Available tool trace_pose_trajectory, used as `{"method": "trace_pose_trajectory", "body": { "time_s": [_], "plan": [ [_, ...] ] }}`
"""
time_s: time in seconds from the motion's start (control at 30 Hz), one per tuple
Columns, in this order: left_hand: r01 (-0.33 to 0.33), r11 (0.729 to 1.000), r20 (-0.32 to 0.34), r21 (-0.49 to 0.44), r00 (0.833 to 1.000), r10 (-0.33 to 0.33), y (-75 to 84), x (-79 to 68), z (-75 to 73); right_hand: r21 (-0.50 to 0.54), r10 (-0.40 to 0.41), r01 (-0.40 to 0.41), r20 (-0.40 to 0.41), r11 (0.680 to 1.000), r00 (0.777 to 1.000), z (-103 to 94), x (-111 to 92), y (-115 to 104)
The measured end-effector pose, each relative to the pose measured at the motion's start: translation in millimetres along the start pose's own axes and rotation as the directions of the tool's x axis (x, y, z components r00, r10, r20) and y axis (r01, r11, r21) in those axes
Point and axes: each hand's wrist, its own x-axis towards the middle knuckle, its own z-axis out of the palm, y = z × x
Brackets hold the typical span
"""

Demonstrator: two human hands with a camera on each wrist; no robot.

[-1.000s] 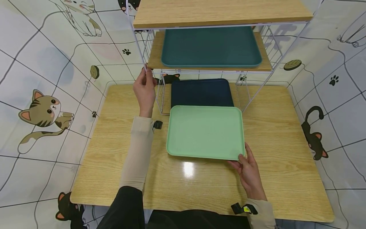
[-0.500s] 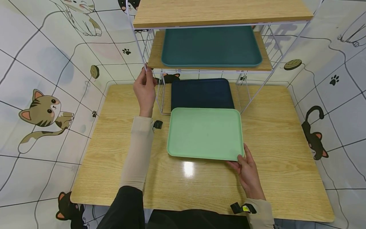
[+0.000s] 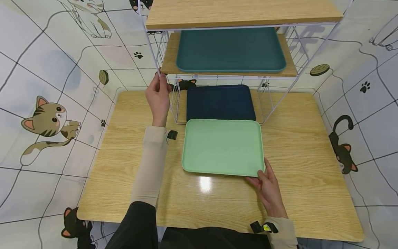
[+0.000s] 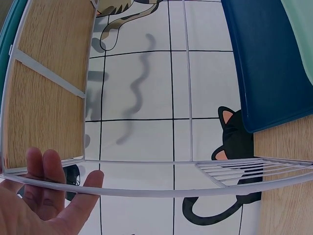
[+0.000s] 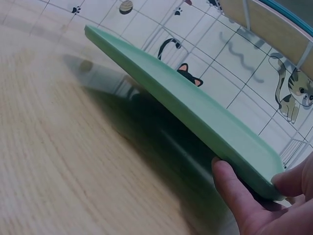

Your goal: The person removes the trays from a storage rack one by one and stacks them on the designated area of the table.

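Note:
My right hand [image 3: 271, 193] pinches a light green rectangular tray [image 3: 222, 147] at its near right corner, thumb on the rim and fingers beneath. In the right wrist view, that tray [image 5: 195, 107] is held above the tabletop, with a dark shadow under it. My left hand [image 3: 158, 98] grips the white wire frame of a rack [image 3: 150, 48] at its left front post, by the middle shelf. A navy tray [image 3: 220, 103] lies on the rack's bottom board, just behind the green tray. On the middle shelf lies a teal tray [image 3: 231, 52].
The rack's wooden top board [image 3: 242, 14] overhangs the teal tray. The rack stands at the back of a wood-grain table [image 3: 311, 173]. White tiled walls with cat drawings [image 3: 49, 117] enclose the table at the back and both sides.
The light green tray has shifted a little toward the person in my right hand, uncovering slightly more of the navy tray. My left hand keeps its hold on the rack.

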Motion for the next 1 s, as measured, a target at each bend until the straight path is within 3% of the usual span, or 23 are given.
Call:
{"method": "trace_pose_trajectory", "body": {
  "time_s": [1.0],
  "plan": [
    [-0.015,1.0,0.003,0.018,1.0,0.015,-1.9,-0.8,-0.5,0.043,0.02,-0.021,0.02,0.999,1.0,-6.1,-9.0,13.3]
  ]
}}
